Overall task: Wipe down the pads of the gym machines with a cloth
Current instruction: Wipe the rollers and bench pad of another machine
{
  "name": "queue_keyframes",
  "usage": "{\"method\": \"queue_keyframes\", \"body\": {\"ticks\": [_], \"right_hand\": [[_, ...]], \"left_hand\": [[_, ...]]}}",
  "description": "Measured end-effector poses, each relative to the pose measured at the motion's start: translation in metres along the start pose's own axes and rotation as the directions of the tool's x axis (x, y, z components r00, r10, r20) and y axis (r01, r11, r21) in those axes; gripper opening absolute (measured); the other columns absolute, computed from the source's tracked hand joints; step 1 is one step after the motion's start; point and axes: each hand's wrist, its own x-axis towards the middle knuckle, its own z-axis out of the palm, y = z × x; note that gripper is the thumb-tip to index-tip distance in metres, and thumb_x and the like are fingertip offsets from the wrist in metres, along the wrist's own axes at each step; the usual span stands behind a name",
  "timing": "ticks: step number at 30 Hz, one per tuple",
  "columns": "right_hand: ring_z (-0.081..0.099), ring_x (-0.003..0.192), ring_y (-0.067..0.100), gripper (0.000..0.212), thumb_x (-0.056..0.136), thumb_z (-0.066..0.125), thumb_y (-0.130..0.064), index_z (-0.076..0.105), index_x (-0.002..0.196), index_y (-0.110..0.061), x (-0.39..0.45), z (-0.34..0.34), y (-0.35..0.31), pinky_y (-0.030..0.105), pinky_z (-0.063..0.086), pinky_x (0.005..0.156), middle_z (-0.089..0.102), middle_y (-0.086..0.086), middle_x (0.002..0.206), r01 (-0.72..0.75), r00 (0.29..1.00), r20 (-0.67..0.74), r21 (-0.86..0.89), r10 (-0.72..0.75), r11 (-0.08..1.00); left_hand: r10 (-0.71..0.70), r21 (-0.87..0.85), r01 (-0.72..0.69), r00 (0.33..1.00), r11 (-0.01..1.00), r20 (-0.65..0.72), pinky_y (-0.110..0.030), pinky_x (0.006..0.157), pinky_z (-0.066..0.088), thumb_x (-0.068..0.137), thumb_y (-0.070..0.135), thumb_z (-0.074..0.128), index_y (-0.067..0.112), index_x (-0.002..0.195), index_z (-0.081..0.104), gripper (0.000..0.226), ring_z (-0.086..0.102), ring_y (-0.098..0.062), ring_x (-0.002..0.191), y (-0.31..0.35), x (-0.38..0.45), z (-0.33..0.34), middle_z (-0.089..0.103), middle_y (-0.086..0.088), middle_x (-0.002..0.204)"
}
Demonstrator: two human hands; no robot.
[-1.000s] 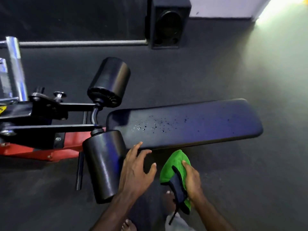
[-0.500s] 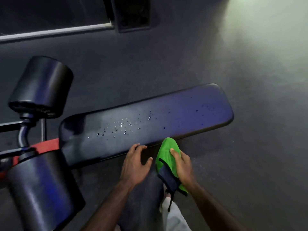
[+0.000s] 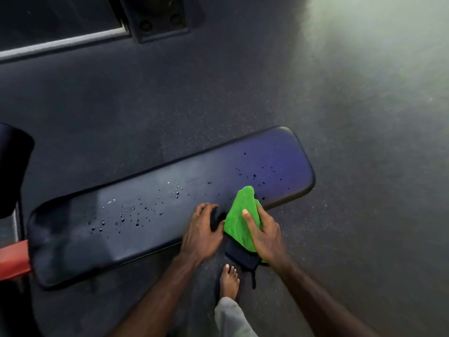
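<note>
A long dark bench pad (image 3: 155,215) runs from lower left to upper right, speckled with water droplets. My right hand (image 3: 264,234) holds a green cloth (image 3: 239,220) with a dark underside and lays it on the pad's near edge, toward the right end. My left hand (image 3: 201,229) rests on the pad's near edge just left of the cloth, fingers curled over the rim.
A black roller pad (image 3: 12,171) shows at the far left above a red frame piece (image 3: 13,260). A dark speaker box (image 3: 155,18) stands at the back by a wall strip. My bare foot (image 3: 229,280) is on the dark rubber floor below the pad.
The view swung right along the bench, so the rollers slid out to the left. Both hands rose from below the pad's edge onto it, and the cloth now lies on the pad.
</note>
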Motion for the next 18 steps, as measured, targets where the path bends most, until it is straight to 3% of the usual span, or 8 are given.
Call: {"method": "queue_keyframes", "body": {"ticks": [3, 11, 15, 18], "right_hand": [[0.054, 0.136, 0.019, 0.062, 0.1, 0.055, -0.058, 0.046, 0.154, -0.031, 0.008, -0.004, 0.0, 0.033, 0.045, 0.106, 0.056, -0.005, 0.151, 0.044, 0.999, -0.023, -0.079, -0.046, 0.996], [0.055, 0.133, 0.025, 0.072, 0.096, 0.052, -0.063, 0.038, 0.158, -0.028, 0.033, -0.012, 0.002, 0.041, 0.048, 0.106, 0.055, 0.005, 0.149, 0.052, 0.987, -0.137, -0.22, -0.084, 0.974], [0.06, 0.121, 0.037, 0.069, 0.098, 0.061, -0.049, 0.039, 0.158, -0.022, 0.046, -0.019, -0.005, 0.048, 0.053, 0.094, 0.056, 0.014, 0.141, 0.021, 0.971, -0.219, -0.32, -0.096, 0.947], [0.06, 0.116, 0.043, 0.069, 0.097, 0.062, -0.046, 0.04, 0.157, -0.021, 0.066, -0.026, -0.008, 0.051, 0.054, 0.09, 0.052, 0.016, 0.14, -0.055, 0.927, -0.368, -0.323, -0.072, 0.945]], "left_hand": [[0.025, -0.011, -0.026, 0.999, 1.0, -0.029, -0.033, 0.104, 0.045, 0.092, 0.029, 0.065, 0.016, 0.128, 0.062, 0.039, 0.058, -0.021, 0.117, 0.004, 0.009, 0.005, 0.057, -0.003, 0.127], [0.08, -0.072, -0.087, 0.992, 0.994, -0.096, -0.018, 0.1, 0.038, 0.101, 0.038, 0.045, 0.019, 0.121, 0.066, 0.035, 0.056, -0.009, 0.113, 0.018, 0.043, 0.018, 0.06, 0.005, 0.122], [0.114, -0.095, -0.119, 0.992, 0.988, -0.06, -0.029, 0.103, 0.045, 0.098, 0.045, 0.045, 0.02, 0.123, 0.067, 0.041, 0.058, -0.013, 0.115, 0.026, 0.065, 0.018, 0.06, 0.005, 0.123], [0.108, -0.075, -0.112, 0.993, 0.991, -0.052, -0.036, 0.104, 0.046, 0.094, 0.046, 0.048, 0.018, 0.125, 0.065, 0.045, 0.058, -0.02, 0.117, 0.029, 0.083, 0.013, 0.06, 0.0, 0.126]]}}
